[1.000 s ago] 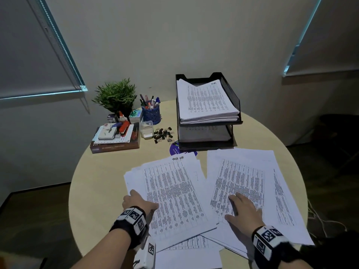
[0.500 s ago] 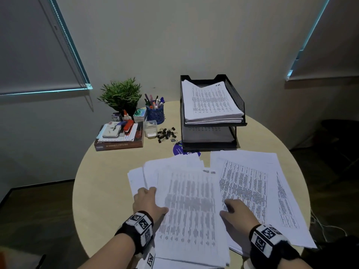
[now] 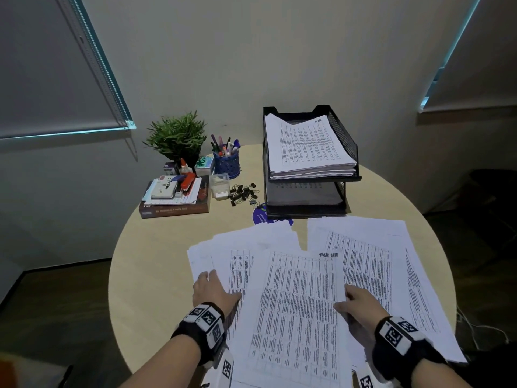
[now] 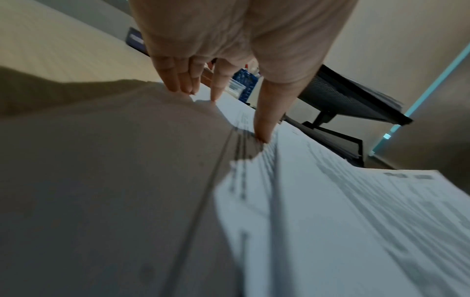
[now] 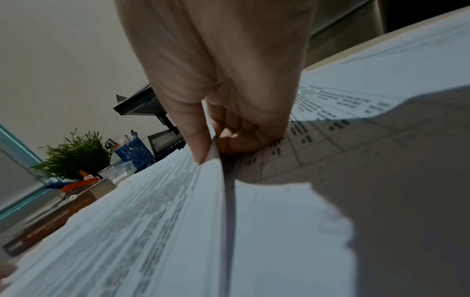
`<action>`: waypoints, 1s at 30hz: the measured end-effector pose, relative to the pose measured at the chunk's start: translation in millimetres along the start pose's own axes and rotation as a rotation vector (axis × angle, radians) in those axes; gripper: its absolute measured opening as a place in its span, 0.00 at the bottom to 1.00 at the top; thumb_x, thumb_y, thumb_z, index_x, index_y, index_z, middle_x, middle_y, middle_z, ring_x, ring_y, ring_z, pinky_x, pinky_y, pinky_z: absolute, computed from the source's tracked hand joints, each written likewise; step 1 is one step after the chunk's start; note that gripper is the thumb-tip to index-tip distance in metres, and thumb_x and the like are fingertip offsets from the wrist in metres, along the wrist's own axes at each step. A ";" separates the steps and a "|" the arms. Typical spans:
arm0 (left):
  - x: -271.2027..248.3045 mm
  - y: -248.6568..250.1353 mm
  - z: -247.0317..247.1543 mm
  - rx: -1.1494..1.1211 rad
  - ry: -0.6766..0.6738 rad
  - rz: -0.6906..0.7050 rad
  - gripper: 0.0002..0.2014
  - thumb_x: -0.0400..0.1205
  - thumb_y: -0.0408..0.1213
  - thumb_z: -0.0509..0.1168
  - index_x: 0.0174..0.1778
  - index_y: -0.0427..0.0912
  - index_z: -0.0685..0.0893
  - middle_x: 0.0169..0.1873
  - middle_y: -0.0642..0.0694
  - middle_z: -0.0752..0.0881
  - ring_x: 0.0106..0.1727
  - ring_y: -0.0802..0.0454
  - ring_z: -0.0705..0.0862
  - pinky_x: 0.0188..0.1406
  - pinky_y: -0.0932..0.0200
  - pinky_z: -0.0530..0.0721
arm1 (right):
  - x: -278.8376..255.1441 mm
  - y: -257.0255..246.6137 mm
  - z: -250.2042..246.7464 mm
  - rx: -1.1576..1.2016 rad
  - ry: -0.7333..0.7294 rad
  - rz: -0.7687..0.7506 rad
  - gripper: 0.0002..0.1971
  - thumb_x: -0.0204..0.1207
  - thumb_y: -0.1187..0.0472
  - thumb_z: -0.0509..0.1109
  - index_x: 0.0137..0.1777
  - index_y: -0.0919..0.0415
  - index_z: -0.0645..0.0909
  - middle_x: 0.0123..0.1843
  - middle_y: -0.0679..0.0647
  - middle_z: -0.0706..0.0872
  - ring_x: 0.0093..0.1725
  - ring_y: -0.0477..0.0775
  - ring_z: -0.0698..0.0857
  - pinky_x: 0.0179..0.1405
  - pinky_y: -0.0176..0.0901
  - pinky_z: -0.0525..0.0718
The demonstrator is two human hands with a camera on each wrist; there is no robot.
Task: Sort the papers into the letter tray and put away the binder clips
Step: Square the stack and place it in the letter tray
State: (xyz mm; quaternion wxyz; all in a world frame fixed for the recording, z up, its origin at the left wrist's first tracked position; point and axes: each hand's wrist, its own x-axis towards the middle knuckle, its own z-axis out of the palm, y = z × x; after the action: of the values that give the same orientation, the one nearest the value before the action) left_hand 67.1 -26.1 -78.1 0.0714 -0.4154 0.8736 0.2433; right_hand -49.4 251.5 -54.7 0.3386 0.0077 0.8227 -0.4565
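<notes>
Printed papers cover the near half of the round table (image 3: 140,275). A stack of sheets (image 3: 293,317) lies in the middle, over a left pile (image 3: 251,239) and a right pile (image 3: 363,247). My right hand (image 3: 347,299) pinches the stack's right edge, thumb on top and fingers curled under (image 5: 216,148). My left hand (image 3: 221,287) presses flat on the left pile with straight fingers (image 4: 183,80). The black two-tier letter tray (image 3: 347,141) at the back holds papers on both tiers. Black binder clips (image 3: 242,193) lie loose to its left.
At the back left are a potted plant (image 3: 176,138), a blue pen cup (image 3: 226,163), a small clear box (image 3: 220,187) and a brown book (image 3: 174,211) with a stapler and other items on it. A purple disc (image 3: 260,217) peeks out under the tray's front.
The stack has slid from the left pile to the middle and straightened. My right hand left the right pile and took the stack's right edge. My left hand moved slightly forward.
</notes>
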 end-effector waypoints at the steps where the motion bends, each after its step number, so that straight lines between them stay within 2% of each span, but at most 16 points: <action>1: 3.1 -1.0 -2.5 0.005 0.003 -0.027 0.42 0.71 0.55 0.71 0.77 0.39 0.63 0.76 0.41 0.64 0.77 0.42 0.63 0.74 0.51 0.68 | -0.4 0.5 -2.2 0.008 -0.011 0.001 0.10 0.75 0.79 0.65 0.36 0.66 0.73 0.32 0.61 0.70 0.34 0.52 0.69 0.30 0.37 0.71; 3: 8.5 0.1 -6.4 0.008 -0.022 -0.057 0.41 0.69 0.54 0.74 0.73 0.38 0.67 0.71 0.40 0.70 0.73 0.41 0.69 0.70 0.51 0.74 | -1.4 2.3 -6.0 0.042 -0.024 0.007 0.10 0.74 0.81 0.64 0.45 0.68 0.81 0.37 0.67 0.77 0.40 0.54 0.72 0.25 0.34 0.73; 4: 11.0 0.7 -7.3 -0.012 -0.045 -0.065 0.40 0.69 0.53 0.75 0.72 0.38 0.69 0.69 0.40 0.73 0.71 0.41 0.73 0.67 0.51 0.77 | -1.7 2.0 -7.4 0.044 -0.033 0.015 0.11 0.73 0.82 0.63 0.45 0.68 0.82 0.37 0.70 0.76 0.38 0.54 0.72 0.24 0.35 0.71; 7: 16.3 0.5 -4.9 -0.142 -0.089 -0.084 0.39 0.70 0.45 0.77 0.74 0.37 0.68 0.67 0.40 0.77 0.68 0.41 0.77 0.63 0.50 0.80 | -6.9 -1.3 -7.0 0.094 -0.052 0.055 0.14 0.64 0.85 0.63 0.30 0.66 0.78 0.24 0.59 0.73 0.24 0.51 0.67 0.22 0.36 0.64; 9: 16.4 -0.2 -4.2 -0.190 -0.097 -0.088 0.37 0.71 0.43 0.76 0.73 0.36 0.68 0.67 0.40 0.78 0.68 0.41 0.77 0.63 0.50 0.80 | -9.0 -4.7 -6.3 0.086 -0.051 0.064 0.14 0.62 0.85 0.63 0.27 0.65 0.76 0.21 0.55 0.69 0.20 0.50 0.65 0.20 0.34 0.62; 12: 9.6 1.3 -1.9 -0.049 -0.106 0.004 0.27 0.78 0.42 0.68 0.70 0.37 0.69 0.66 0.40 0.77 0.68 0.42 0.75 0.64 0.53 0.78 | -7.5 -6.9 -9.6 0.015 -0.023 0.047 0.15 0.66 0.84 0.64 0.26 0.66 0.71 0.22 0.55 0.69 0.18 0.49 0.67 0.19 0.32 0.65; 14: 1.1 4.2 -0.5 0.096 -0.090 0.111 0.19 0.82 0.37 0.60 0.69 0.39 0.70 0.65 0.41 0.76 0.66 0.42 0.74 0.63 0.55 0.76 | -3.2 -7.3 -12.5 0.012 0.009 0.037 0.17 0.68 0.80 0.67 0.27 0.63 0.66 0.22 0.54 0.67 0.18 0.49 0.66 0.18 0.31 0.65; 17: -12.2 7.5 6.0 0.215 -0.099 0.246 0.28 0.80 0.27 0.54 0.78 0.43 0.60 0.72 0.43 0.67 0.71 0.42 0.67 0.67 0.55 0.72 | 1.2 -6.2 -12.5 0.021 0.039 0.020 0.20 0.72 0.71 0.72 0.30 0.61 0.62 0.25 0.54 0.62 0.23 0.51 0.62 0.23 0.37 0.63; 19: -17.6 8.9 9.2 0.246 -0.103 0.308 0.34 0.78 0.26 0.54 0.81 0.46 0.53 0.74 0.45 0.64 0.73 0.42 0.64 0.67 0.53 0.71 | 2.2 -5.1 -11.0 0.015 0.048 0.019 0.18 0.73 0.67 0.74 0.28 0.65 0.68 0.22 0.54 0.70 0.24 0.53 0.68 0.27 0.40 0.65; 21: -19.3 9.7 11.7 0.264 -0.099 0.352 0.37 0.78 0.27 0.55 0.82 0.49 0.49 0.75 0.45 0.63 0.73 0.42 0.63 0.67 0.52 0.70 | 2.5 -3.5 -9.2 -0.020 0.062 -0.003 0.13 0.73 0.67 0.74 0.29 0.66 0.77 0.25 0.59 0.81 0.28 0.56 0.77 0.31 0.42 0.71; 23: -19.4 9.0 13.0 0.265 -0.124 0.356 0.38 0.79 0.28 0.55 0.83 0.52 0.47 0.77 0.44 0.60 0.77 0.42 0.59 0.72 0.51 0.66 | 1.7 -4.9 -7.9 -0.060 0.065 -0.013 0.07 0.73 0.67 0.74 0.35 0.66 0.83 0.36 0.66 0.88 0.34 0.59 0.82 0.34 0.44 0.75; 24: -19.9 8.9 12.0 0.253 -0.140 0.343 0.37 0.80 0.28 0.55 0.83 0.53 0.46 0.79 0.43 0.57 0.79 0.41 0.56 0.76 0.51 0.63 | 0.8 -6.0 -7.9 -0.072 0.061 -0.017 0.06 0.73 0.67 0.73 0.35 0.65 0.84 0.36 0.64 0.88 0.35 0.59 0.83 0.34 0.43 0.76; 26: -19.6 7.6 10.6 0.177 -0.160 0.289 0.33 0.83 0.31 0.53 0.82 0.55 0.49 0.82 0.40 0.49 0.83 0.40 0.48 0.81 0.50 0.53 | 3.2 -4.6 -9.3 -0.079 0.054 -0.010 0.09 0.73 0.68 0.73 0.32 0.63 0.82 0.29 0.57 0.84 0.32 0.57 0.81 0.32 0.42 0.74; 27: -19.6 7.5 8.5 0.111 -0.171 0.251 0.29 0.85 0.36 0.53 0.82 0.55 0.52 0.82 0.39 0.46 0.83 0.40 0.44 0.82 0.50 0.51 | 4.5 -3.6 -10.1 -0.073 0.051 0.007 0.11 0.73 0.68 0.73 0.30 0.63 0.81 0.25 0.54 0.82 0.29 0.56 0.79 0.30 0.42 0.73; 28: -19.5 8.3 4.9 0.052 -0.183 0.220 0.26 0.86 0.43 0.53 0.81 0.54 0.58 0.83 0.37 0.44 0.83 0.40 0.42 0.82 0.50 0.50 | 4.6 -3.5 -10.8 -0.061 0.054 0.021 0.13 0.73 0.69 0.73 0.28 0.63 0.79 0.22 0.52 0.79 0.27 0.55 0.77 0.29 0.41 0.71; 30: -15.3 10.7 -2.2 -0.023 -0.192 0.138 0.26 0.84 0.54 0.55 0.77 0.48 0.68 0.82 0.36 0.45 0.84 0.41 0.43 0.82 0.50 0.52 | 5.4 -1.4 -11.2 -0.039 0.059 0.039 0.15 0.73 0.70 0.73 0.27 0.63 0.75 0.20 0.53 0.75 0.25 0.54 0.74 0.29 0.41 0.70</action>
State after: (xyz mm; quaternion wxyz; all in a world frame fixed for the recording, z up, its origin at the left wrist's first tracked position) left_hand 69.1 -10.8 -67.2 0.1329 -0.3301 0.8863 0.2965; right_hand -60.2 257.6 -52.8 0.3232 0.0307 0.8408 -0.4332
